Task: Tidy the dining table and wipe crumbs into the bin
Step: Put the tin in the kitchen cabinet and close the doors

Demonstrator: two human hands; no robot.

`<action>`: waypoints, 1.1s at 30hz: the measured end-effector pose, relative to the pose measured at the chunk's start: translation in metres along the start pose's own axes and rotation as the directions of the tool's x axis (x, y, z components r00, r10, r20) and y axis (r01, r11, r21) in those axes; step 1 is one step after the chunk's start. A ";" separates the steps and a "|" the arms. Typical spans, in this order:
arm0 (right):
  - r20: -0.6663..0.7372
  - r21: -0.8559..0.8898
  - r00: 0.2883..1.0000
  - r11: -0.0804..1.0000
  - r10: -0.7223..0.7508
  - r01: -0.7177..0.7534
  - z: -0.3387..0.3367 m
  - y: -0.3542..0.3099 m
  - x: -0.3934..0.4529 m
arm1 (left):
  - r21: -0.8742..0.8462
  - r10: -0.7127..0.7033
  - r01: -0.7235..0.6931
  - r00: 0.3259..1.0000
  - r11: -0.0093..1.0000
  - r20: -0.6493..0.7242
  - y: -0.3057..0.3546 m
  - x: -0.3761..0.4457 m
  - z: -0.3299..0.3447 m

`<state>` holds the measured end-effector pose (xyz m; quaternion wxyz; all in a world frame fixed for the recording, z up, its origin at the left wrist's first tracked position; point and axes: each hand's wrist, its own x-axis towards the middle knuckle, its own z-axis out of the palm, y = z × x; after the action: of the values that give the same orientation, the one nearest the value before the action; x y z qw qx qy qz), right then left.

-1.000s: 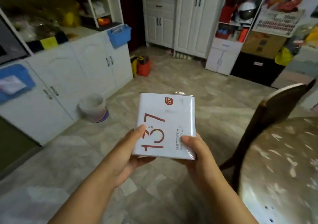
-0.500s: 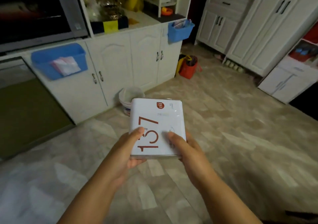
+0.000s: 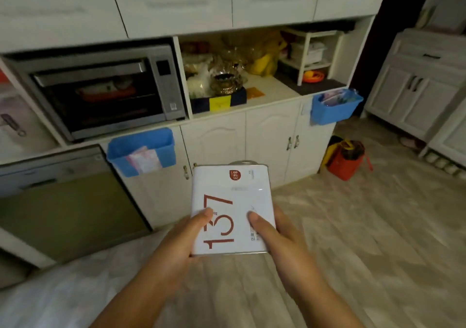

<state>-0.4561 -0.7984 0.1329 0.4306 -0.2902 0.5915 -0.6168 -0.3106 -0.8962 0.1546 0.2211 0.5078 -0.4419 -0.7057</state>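
A flat white tin (image 3: 237,191) with a red "137" printed on it is held in front of me over the floor. My left hand (image 3: 181,239) grips its lower left edge, thumb on the face. My right hand (image 3: 280,234) grips its lower right edge, thumb also on top. The tin's small round cap shows at its far edge. The dining table is out of view.
White cabinets (image 3: 272,136) stand straight ahead, with a toaster oven (image 3: 100,90) and a cluttered open shelf (image 3: 227,80) above. Two blue bins (image 3: 141,148) (image 3: 335,105) hang on the cabinet front. A red bag (image 3: 348,158) sits on the floor at right.
My view has swung left from the table and chair toward the cabinets, which are closer now. Both hands still hold the tin the same way.
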 end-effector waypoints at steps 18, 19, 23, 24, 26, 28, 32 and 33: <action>0.194 -0.069 0.967 0.980 -0.168 0.184 0.109 -0.104 0.347 | -0.186 0.136 -0.203 0.938 0.961 -0.320 0.227 0.250 -0.050; 0.211 -0.091 0.963 0.977 -0.170 0.193 0.125 -0.113 0.368 | -0.199 0.129 -0.191 0.948 0.961 -0.290 0.246 0.262 -0.062; 0.299 -0.126 0.926 0.953 -0.228 0.276 0.177 -0.155 0.437 | -0.221 0.246 -0.317 0.923 0.922 -0.296 0.307 0.300 -0.099; 0.321 -0.126 0.913 0.944 -0.252 0.305 0.190 -0.168 0.454 | -0.211 0.295 -0.370 0.901 0.905 -0.319 0.324 0.308 -0.108; 0.364 -0.124 0.883 0.924 -0.298 0.363 0.214 -0.195 0.486 | -0.191 0.399 -0.474 0.856 0.859 -0.330 0.359 0.322 -0.123; 0.419 -0.106 0.836 0.896 -0.353 0.432 0.241 -0.227 0.513 | -0.177 0.485 -0.561 0.806 0.809 -0.339 0.397 0.332 -0.141; 0.490 -0.050 0.745 0.839 -0.452 0.542 0.285 -0.283 0.555 | -0.148 0.611 -0.684 0.713 0.715 -0.345 0.466 0.340 -0.168; 0.508 -0.054 0.714 0.810 -0.481 0.584 0.294 -0.294 0.566 | -0.146 0.628 -0.706 0.691 0.693 -0.359 0.481 0.341 -0.172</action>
<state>-0.5171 -1.4551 0.3738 0.3302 -0.6336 0.4208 -0.5589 -0.3509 -1.4706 0.3690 0.5925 0.3693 -0.4592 -0.5492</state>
